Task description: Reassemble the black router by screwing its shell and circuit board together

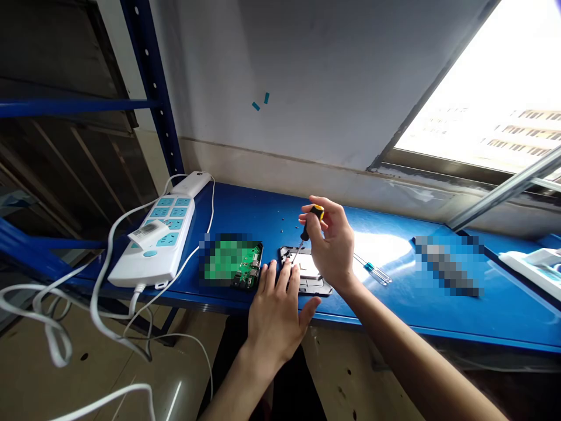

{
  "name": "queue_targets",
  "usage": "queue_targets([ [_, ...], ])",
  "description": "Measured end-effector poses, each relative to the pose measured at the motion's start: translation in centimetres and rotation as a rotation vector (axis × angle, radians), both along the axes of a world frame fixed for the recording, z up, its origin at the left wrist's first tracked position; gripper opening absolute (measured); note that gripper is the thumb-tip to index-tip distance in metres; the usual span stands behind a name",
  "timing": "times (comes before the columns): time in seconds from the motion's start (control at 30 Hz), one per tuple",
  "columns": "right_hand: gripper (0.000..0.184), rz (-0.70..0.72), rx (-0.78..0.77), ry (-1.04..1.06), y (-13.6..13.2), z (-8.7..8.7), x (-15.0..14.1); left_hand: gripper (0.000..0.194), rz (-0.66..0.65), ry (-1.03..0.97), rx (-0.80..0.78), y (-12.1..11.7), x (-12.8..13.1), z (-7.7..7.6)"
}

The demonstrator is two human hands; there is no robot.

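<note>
My right hand is closed around the black and yellow handle of a screwdriver. Its thin shaft slants down to a flat black and silver device cover lying on the blue bench. With fingers stretched out, my left hand rests palm down on the near left part of that cover. Left of it lies a green circuit board in a black shell, partly blurred out. Several tiny dark pieces, perhaps screws, lie behind the cover, too small to make out.
A white power strip with loose white cables stands at the left of the bench. Slim metal tools with a blue part lie right of my right hand. Farther right are a blurred-out dark object and a white item.
</note>
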State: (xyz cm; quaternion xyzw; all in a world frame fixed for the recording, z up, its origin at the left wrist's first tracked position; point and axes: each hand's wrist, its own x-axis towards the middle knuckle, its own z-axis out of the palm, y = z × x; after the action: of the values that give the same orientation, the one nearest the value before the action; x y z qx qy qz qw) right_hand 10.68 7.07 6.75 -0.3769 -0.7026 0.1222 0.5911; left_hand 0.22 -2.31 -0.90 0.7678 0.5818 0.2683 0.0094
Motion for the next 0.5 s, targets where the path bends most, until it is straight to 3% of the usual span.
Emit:
queue_targets([
  [0.1, 0.031, 0.059, -0.023, 0.007, -0.3, 0.1, -0.2, 0.067, 0.0, 0.008, 0.011, 0.0, 0.0, 0.0],
  [0.3, 0.012, -0.085, 0.085, -0.072, -0.7, 1.2, -0.6, 0.067, -0.013, -0.004, 0.024, 0.0, -0.1, -0.1],
  [0.43, 0.029, -0.057, 0.052, -0.052, -0.7, 1.3, -0.5, 0.066, -0.018, -0.016, 0.023, 0.1, -0.1, -0.1],
  [0.5, 0.026, -0.038, 0.05, -0.049, -0.5, 1.1, -0.4, 0.067, -0.019, -0.019, 0.02, 0.1, -0.1, 0.0],
])
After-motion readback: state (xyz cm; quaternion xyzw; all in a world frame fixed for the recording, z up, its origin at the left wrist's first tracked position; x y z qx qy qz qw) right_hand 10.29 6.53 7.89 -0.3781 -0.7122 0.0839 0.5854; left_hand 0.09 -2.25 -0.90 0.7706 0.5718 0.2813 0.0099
